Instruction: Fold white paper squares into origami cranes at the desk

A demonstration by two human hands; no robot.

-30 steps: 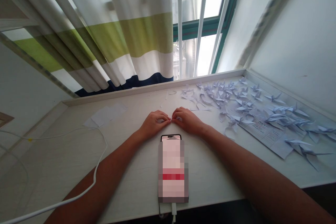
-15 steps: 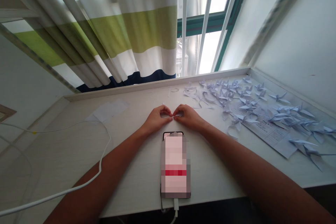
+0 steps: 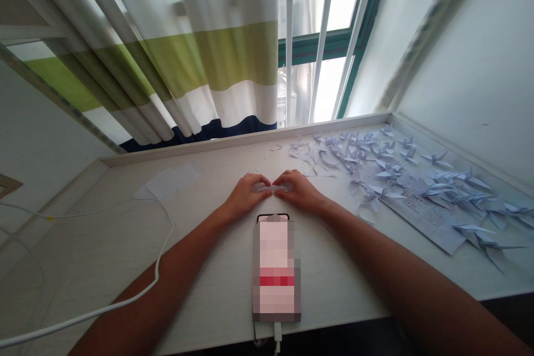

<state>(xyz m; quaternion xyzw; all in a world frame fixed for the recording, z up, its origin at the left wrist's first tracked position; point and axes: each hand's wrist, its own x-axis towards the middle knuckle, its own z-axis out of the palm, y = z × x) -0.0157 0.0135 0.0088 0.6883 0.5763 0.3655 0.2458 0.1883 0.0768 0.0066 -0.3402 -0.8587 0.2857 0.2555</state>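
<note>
Just beyond the phone, my left hand (image 3: 244, 196) and my right hand (image 3: 301, 193) meet over the desk. A small strip of folded white paper (image 3: 261, 186) is pinched between the thumb and fingers of both hands. Part of the paper lies hidden behind the fingers, so its full shape cannot be made out. Right below the hands lies a phone (image 3: 277, 267), its screen pixelated and lit pink and red. To the right of my right hand, many folded paper cranes (image 3: 387, 169) are spread over the desk.
A printed sheet (image 3: 417, 217) lies under some cranes. Curled paper scraps (image 3: 306, 153) sit near the back edge. Flat white sheets (image 3: 167, 181) rest at the left. A white cable (image 3: 159, 256) crosses my left forearm. Behind the desk hang a striped curtain (image 3: 229, 55) and white window bars (image 3: 320, 55).
The paper between my fingers now shows as a wider pale band, and my hands have turned slightly. The whole view has shifted a little; the phone and cranes stay in place.
</note>
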